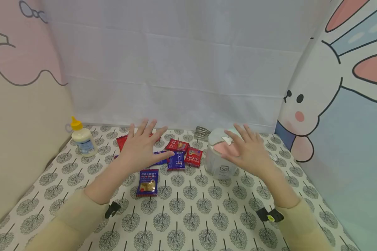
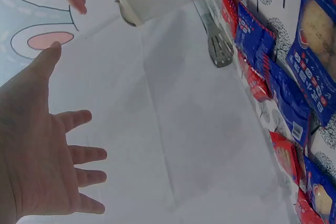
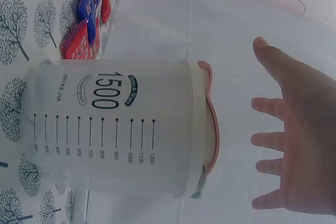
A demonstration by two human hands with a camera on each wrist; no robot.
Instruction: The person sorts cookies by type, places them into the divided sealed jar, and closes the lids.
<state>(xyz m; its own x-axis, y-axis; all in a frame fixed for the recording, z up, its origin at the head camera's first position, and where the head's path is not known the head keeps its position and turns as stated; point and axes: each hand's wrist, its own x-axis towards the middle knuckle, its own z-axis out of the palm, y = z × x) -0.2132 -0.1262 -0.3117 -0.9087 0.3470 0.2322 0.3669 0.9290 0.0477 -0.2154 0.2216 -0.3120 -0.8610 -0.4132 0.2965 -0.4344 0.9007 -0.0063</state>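
My left hand (image 1: pixel 140 150) hovers with fingers spread over several small snack packets, hiding some of them. Below it lies a blue packet (image 1: pixel 147 183) with biscuits pictured on it. Another blue packet (image 1: pixel 176 161) and a red packet (image 1: pixel 193 157) lie to its right. My right hand (image 1: pixel 250 153), fingers also apart, is raised beside a clear plastic canister (image 3: pixel 115 129) marked 1500, and covers part of its lid in the head view. The lid (image 1: pixel 223 146) is pink and pale. In the right wrist view a gap shows between that hand and the lid. Neither hand holds anything.
A glue bottle (image 1: pixel 84 142) with a yellow nozzle stands at the back left. A slotted metal turner (image 1: pixel 202 133) lies behind the packets, left of the canister. White fabric (image 1: pixel 182 69) hangs behind the table, which has a tree-patterned cloth (image 1: pixel 188 223).
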